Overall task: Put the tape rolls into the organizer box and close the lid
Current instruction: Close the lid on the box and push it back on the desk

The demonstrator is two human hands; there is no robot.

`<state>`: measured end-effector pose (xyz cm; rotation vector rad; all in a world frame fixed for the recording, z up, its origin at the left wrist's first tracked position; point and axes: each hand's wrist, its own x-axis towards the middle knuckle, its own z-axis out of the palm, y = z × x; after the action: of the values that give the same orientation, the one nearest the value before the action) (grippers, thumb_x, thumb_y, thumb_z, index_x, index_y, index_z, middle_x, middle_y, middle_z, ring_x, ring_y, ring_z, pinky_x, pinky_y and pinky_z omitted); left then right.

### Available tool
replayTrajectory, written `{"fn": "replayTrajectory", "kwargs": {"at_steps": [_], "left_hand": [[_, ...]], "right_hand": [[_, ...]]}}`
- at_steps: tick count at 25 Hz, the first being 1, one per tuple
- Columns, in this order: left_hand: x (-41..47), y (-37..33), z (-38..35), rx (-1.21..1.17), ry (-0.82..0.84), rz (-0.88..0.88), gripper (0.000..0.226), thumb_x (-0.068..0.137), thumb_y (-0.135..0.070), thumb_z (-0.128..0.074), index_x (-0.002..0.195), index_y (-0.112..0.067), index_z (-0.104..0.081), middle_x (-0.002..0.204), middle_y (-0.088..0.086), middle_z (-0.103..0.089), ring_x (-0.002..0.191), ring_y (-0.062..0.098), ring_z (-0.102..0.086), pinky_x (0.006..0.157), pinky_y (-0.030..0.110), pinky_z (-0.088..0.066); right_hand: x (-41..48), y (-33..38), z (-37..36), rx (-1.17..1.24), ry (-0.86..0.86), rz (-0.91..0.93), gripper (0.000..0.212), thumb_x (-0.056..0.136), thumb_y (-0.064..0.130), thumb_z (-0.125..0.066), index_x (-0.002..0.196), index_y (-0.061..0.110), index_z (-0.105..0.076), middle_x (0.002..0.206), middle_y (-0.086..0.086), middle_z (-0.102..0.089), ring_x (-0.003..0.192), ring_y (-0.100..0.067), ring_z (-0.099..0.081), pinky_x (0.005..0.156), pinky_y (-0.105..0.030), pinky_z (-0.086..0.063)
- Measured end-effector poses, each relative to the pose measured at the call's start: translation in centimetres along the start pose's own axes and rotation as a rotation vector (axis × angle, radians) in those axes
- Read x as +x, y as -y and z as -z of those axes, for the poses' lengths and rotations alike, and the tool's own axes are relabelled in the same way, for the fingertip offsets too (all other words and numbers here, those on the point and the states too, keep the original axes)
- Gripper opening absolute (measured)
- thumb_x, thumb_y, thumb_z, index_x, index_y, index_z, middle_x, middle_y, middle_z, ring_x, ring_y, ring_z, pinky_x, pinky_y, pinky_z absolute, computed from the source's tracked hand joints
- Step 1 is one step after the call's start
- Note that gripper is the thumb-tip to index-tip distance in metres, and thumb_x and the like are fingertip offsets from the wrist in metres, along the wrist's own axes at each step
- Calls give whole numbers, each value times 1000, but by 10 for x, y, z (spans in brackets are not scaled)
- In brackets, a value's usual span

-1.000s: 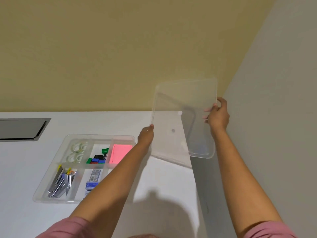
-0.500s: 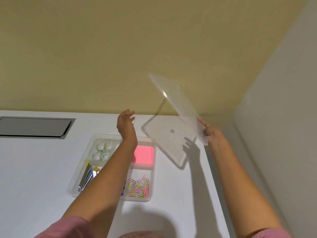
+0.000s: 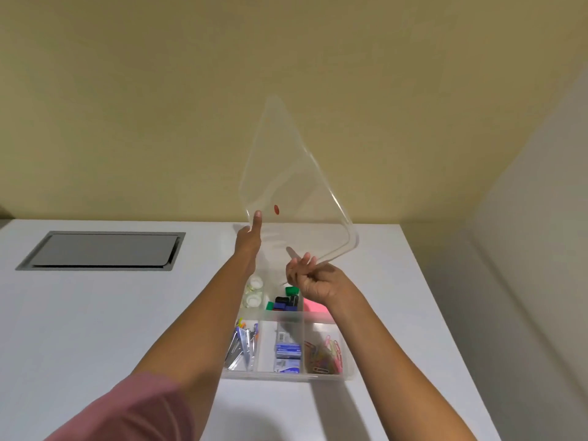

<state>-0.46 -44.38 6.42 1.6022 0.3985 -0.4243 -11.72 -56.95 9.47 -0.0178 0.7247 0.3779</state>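
Clear glossy plastic lid [image 3: 296,173]; matt white table [image 3: 95,313], perhaps laminate.

Lid [image 3: 296,173] between left hand [image 3: 249,240] and right hand [image 3: 315,281], above organizer box [image 3: 286,376]

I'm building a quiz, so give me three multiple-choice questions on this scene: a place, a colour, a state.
1. Where are the tape rolls? A the organizer box's far left compartment; B its near right compartment; C outside it.
2. The lid's dot is: A blue; B red; C green.
3. The lid is: A closed on the box; B lying flat beside it; C held tilted above it.
Answers: A, they lie in that far left compartment; B, it shows red; C, the right hand grips its lower edge.
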Motion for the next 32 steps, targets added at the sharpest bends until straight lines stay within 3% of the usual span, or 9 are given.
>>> {"fn": "replayTrajectory", "kwargs": {"at_steps": [3, 6, 8, 12, 17, 19, 22, 27, 32], "left_hand": [[9, 15, 35, -50, -105, 147, 83, 84, -72, -42, 133, -4, -44, 131, 12, -50, 113, 29, -50, 101, 39, -44], [19, 25, 56, -269, 37, 128, 65, 94, -58, -42, 134, -7, -48, 132, 7, -52, 123, 26, -53, 103, 37, -45], [22, 24, 69, -386, 20, 89, 51, 98, -49, -41, 129, -11, -55, 129, 7, -49, 120, 25, -53, 100, 37, -47], [30, 16, 92, -487, -116, -25, 35, 102, -39, -41, 75, -19, -51, 79, -2, -56, 74, 15, -61, 60, 21, -47], [39, 24, 105, -219, -208, -82, 38, 102, -39, -38, 71, -20, -48, 67, -2, -57, 52, 12, -52, 47, 21, -36], [40, 36, 105, -106, -212, -94, 37, 102, -40, -39, 76, -16, -52, 66, -3, -57, 50, 13, -52, 46, 22, -36], [37, 54, 102, -2, -216, -99, 37, 100, -42, -42, 82, -12, -56, 65, -2, -59, 48, 14, -53, 45, 23, -36], [29, 65, 100, 146, -184, -1, 55, 99, -49, -36, 67, -10, -57, 59, 4, -61, 46, 18, -56, 47, 25, -40], [21, 76, 98, 409, -204, -29, 75, 100, -53, -24, 60, -6, -66, 62, 9, -66, 60, 24, -61, 78, 34, -50]], "right_hand": [[11, -20, -8, 70, 28, -88, 38, 104, 7, -29, 134, 7, -54, 78, -12, -39, 20, -22, -48, 23, -17, -36], [21, -32, -15, -44, 37, -79, 42, 104, 7, -24, 135, 7, -52, 76, -11, -42, 22, -21, -49, 24, -18, -39], [26, -35, -19, -339, 20, 17, 42, 101, 8, -25, 131, 13, -54, 71, -10, -54, 28, -16, -52, 29, -14, -43], [31, -24, -12, -1111, -197, 262, 23, 100, 32, -42, 107, 21, -61, 82, 0, -67, 60, -14, -62, 54, -23, -52], [37, 30, 14, -531, -357, 813, 33, 105, 28, -31, 118, 12, -57, 116, -12, -63, 64, -18, -58, 56, -23, -44], [30, 48, 20, -455, -256, 786, 44, 105, 40, -23, 126, 13, -51, 129, -11, -59, 75, -22, -62, 64, -28, -50], [20, 56, 28, -810, -190, 693, 52, 103, 47, -23, 140, 17, -42, 137, -6, -56, 89, -18, -66, 70, -27, -55], [17, 56, 40, -1289, -376, 786, 44, 103, 37, -38, 145, 23, -35, 127, -7, -64, 80, -17, -67, 64, -26, -52], [25, 58, 64, -1418, -601, 847, 44, 101, 31, -43, 143, 22, -33, 109, -12, -64, 68, -20, -57, 61, -27, -49]]}}
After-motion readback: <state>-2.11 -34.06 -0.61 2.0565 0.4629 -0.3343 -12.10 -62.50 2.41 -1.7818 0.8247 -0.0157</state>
